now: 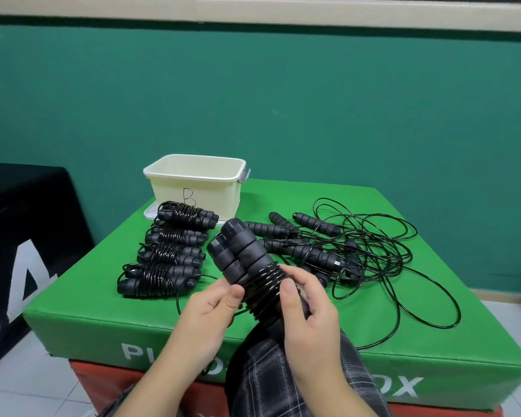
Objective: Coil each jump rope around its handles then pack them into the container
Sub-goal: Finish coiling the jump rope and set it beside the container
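Currently in hand: one pair of black handles (238, 251), held together above the green box (373, 326), cord wound round their lower half. Left hand (208, 308) pinches the coil's edge, apparently to keep turns from slipping; right hand (307, 308) wraps the wound section, thumb on top. Four coiled ropes (169, 251) lie in a row near the cream container (193, 182), seemingly staged for packing. Loose ropes (358, 245) tangle on the right.

Jump ropes and cream container

Held pair of handles (247, 260) half-wrapped; four coiled ropes (169, 251) beside the open container (193, 182); loose ropes (358, 251) tangled right.
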`<action>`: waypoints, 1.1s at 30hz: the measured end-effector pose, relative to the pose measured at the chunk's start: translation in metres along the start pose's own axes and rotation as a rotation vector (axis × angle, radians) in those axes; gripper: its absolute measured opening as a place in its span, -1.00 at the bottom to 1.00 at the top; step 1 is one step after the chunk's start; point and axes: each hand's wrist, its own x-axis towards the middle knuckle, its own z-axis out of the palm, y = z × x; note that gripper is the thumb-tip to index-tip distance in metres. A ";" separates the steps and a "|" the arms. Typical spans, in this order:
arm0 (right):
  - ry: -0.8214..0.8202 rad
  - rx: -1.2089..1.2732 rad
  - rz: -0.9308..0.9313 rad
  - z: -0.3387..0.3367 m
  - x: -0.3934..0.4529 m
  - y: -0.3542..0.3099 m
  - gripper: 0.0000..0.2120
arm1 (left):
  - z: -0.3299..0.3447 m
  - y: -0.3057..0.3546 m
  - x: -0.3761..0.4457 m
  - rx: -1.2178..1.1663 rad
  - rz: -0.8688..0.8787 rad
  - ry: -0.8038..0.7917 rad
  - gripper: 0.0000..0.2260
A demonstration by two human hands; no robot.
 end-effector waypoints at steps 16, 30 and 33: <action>-0.084 -0.797 -0.325 0.010 0.000 0.020 -0.31 | 0.001 0.010 -0.003 0.374 0.207 0.143 -0.57; -0.129 -0.349 -0.073 0.001 -0.004 0.004 -0.51 | -0.006 -0.013 0.001 0.384 0.263 -0.064 -0.43; -0.170 -0.266 -0.041 0.001 -0.005 0.002 -0.52 | -0.013 -0.013 0.009 0.361 0.253 -0.041 -0.40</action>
